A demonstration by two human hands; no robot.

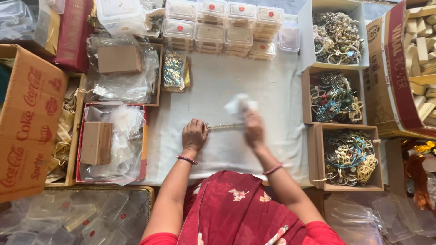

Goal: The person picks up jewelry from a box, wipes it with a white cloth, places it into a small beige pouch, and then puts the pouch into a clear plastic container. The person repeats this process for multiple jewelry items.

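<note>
My left hand rests on the white cloth, fingers closed on the left end of a thin beaded chain. The chain lies stretched to the right between both hands. My right hand, blurred by motion, grips a crumpled white tissue and sits over the chain's right end.
Three open cardboard boxes of tangled jewellery line the right. Stacked clear lidded containers stand at the back. Trays with plastic bags and small brown boxes lie left, beside a large carton. Empty clear containers sit near left.
</note>
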